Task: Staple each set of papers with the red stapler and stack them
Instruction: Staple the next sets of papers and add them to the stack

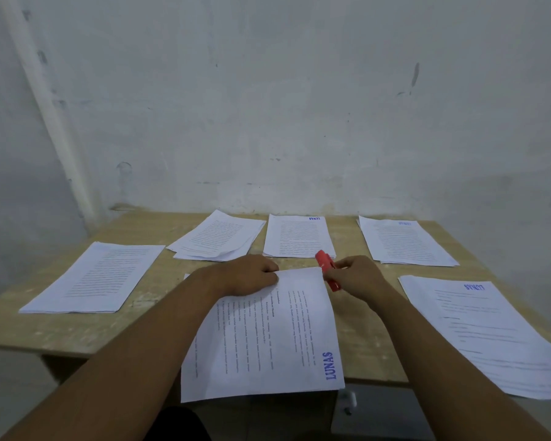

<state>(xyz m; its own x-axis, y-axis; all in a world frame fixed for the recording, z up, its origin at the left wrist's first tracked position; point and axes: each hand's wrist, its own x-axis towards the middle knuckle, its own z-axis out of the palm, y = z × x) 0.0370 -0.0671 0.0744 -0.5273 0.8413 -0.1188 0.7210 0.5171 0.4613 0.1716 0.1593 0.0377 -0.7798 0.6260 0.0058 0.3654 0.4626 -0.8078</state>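
Note:
A set of printed papers (268,338) stamped "LUNAS" lies turned sideways in front of me, hanging over the table's near edge. My left hand (252,273) presses on its far edge and pinches the paper near the far right corner. My right hand (355,275) is closed around the red stapler (326,268), which sits right at that corner of the set. Whether the paper is inside the stapler's jaw I cannot tell.
Five other paper sets lie on the wooden table (159,323): one at the left (96,278), three along the back (220,237) (299,237) (404,241), one at the right (487,332). A white wall stands close behind the table.

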